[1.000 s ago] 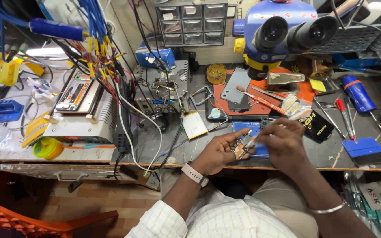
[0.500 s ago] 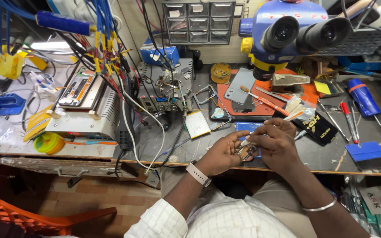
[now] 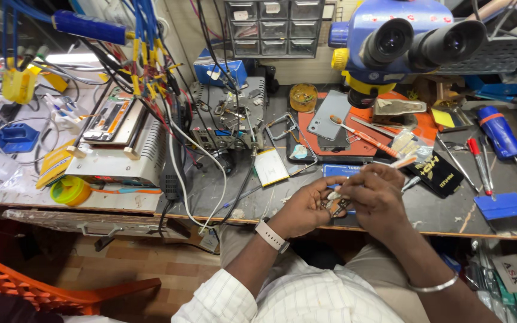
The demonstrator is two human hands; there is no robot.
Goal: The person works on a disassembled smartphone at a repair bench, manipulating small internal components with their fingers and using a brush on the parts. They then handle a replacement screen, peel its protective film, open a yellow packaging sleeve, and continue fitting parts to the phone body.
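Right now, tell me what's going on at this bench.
A person sits at a cluttered repair bench, both hands together over its front edge. The left hand cradles a small metal part, too small to identify, while the right hand works on it with a thin tool. Beyond the hands lie a phone on an orange mat, under a blue microscope. Screwdrivers lie to the right.

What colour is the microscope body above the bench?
Blue, with yellow knobs; the microscope shows best in the head view.
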